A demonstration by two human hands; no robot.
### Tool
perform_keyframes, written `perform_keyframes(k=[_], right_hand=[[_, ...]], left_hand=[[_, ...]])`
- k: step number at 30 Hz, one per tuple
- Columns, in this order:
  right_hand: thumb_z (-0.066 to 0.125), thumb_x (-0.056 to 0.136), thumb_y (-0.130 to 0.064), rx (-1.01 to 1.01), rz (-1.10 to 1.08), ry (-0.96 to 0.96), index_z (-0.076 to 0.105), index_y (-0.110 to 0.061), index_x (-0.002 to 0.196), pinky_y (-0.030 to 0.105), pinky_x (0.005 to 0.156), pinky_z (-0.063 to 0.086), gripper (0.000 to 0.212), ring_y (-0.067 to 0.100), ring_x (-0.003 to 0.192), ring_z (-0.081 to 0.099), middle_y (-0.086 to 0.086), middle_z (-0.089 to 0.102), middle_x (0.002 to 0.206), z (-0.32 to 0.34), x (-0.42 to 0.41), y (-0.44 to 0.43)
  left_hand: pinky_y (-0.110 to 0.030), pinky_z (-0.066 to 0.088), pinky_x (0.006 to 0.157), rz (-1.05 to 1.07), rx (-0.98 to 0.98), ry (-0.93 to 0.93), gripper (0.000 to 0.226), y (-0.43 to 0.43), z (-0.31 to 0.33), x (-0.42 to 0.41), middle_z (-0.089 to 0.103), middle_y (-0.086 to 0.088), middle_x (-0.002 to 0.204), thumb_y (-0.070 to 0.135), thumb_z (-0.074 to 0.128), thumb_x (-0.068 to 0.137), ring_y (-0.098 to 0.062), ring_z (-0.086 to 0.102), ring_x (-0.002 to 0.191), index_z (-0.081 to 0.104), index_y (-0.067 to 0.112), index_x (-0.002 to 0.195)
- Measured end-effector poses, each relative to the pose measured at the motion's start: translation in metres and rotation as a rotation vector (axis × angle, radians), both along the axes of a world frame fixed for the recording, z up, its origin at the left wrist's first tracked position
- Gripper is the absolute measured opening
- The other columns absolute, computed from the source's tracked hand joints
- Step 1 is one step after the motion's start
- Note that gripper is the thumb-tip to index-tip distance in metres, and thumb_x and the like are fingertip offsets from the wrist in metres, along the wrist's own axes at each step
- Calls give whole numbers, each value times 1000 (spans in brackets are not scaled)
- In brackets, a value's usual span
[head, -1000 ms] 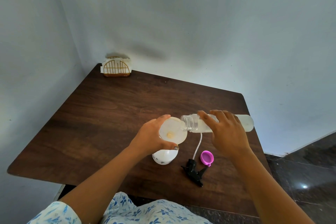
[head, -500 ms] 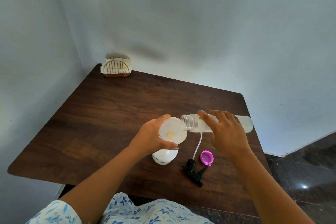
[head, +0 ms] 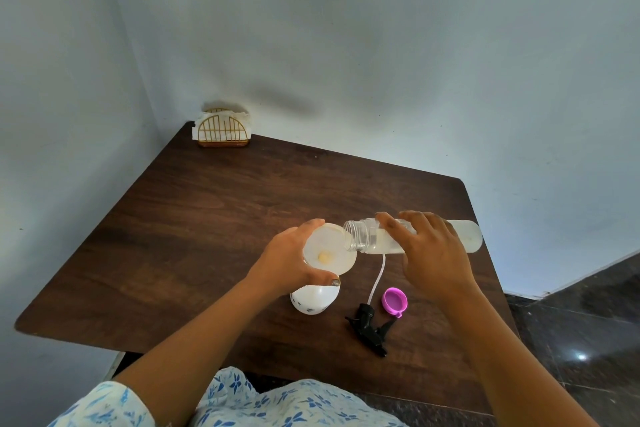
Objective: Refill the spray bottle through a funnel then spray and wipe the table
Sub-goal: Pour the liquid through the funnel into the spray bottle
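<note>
Fingers first: the left fingers (head: 313, 225) curl round the rim of the funnel (head: 332, 258), thumb on its near edge, holding it in the neck of the white spray bottle (head: 313, 302), which stands on the counter (head: 207, 236) directly beneath them. The right fingers (head: 393, 224) wrap over a clear refill bottle (head: 467, 236), held almost level, its open mouth just over the funnel's right lip. Liquid lies along that bottle's lower side.

The trouble I expect is at that lip. The mouth sits at the edge, not over the middle, so a quick tilt could send liquid past the funnel onto the counter. A fast pour might also outrun the narrow spout and overflow. If the left fingers slacken, the funnel could tip. Nearer the person than the right fingers lie the pink cap (head: 394, 302) and black trigger head (head: 369, 331), where a spill would land.
</note>
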State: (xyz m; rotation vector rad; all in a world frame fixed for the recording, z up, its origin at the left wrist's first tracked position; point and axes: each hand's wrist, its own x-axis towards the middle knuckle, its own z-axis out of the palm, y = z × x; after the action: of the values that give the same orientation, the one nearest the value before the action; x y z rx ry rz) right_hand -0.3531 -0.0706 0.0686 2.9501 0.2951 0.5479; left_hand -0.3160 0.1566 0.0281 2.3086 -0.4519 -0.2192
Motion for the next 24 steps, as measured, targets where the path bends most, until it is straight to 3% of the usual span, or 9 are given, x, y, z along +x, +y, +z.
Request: perform_keyframes(k=[14, 24], right_hand=[[93, 44, -14, 101, -39, 113, 51, -24, 125, 47, 72, 56, 92, 32, 90, 67, 9, 69, 106, -6, -5, 6], [72, 79, -23, 301, -102, 255, 30, -31, 141, 30, 89, 48, 75, 18, 113, 54, -2, 53, 133, -11, -16, 14]], left_hand=[[-28, 40, 98, 2, 13, 7, 95, 1, -3, 1, 43, 4, 141, 50, 79, 62, -15, 44, 123, 28, 30, 140], [-32, 42, 98, 14, 4, 27, 98, 2, -7, 1, 45, 3, 139, 53, 79, 60, -16, 45, 122, 27, 32, 140]])
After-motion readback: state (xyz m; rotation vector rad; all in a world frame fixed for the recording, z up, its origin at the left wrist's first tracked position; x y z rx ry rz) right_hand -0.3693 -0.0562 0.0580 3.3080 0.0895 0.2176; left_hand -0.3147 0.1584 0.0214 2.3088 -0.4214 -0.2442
